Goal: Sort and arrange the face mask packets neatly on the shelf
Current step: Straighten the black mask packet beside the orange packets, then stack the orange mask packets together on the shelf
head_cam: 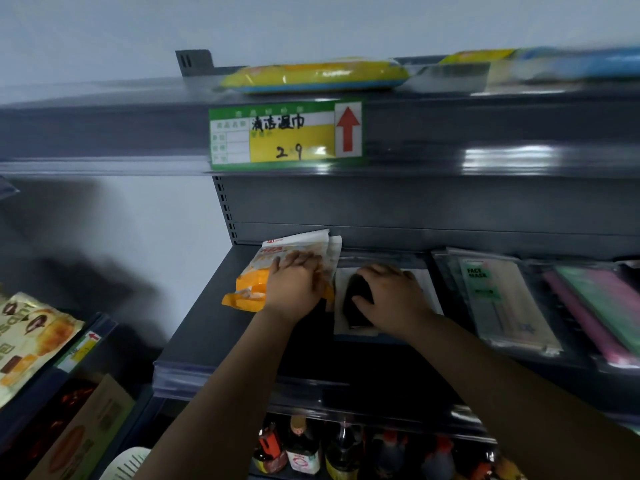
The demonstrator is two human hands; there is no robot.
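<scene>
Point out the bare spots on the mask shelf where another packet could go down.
Bare shelf shows left of the orange packets under the left hand, reaching the shelf's left edge and front lip. Another dark strip lies in front of the black mask packet under the right hand. Rightward it is crowded: the FACE MASK packet and the pink and green packets overlap.

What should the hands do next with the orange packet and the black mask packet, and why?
Probably slide the orange-and-white packets straight and close beside the black mask packet. The left hand lies on them, and they sit tilted, fanned out at an angle on the shelf. The right hand rests on the black mask packet, which looks squarer, like the neat row to its right.
</scene>
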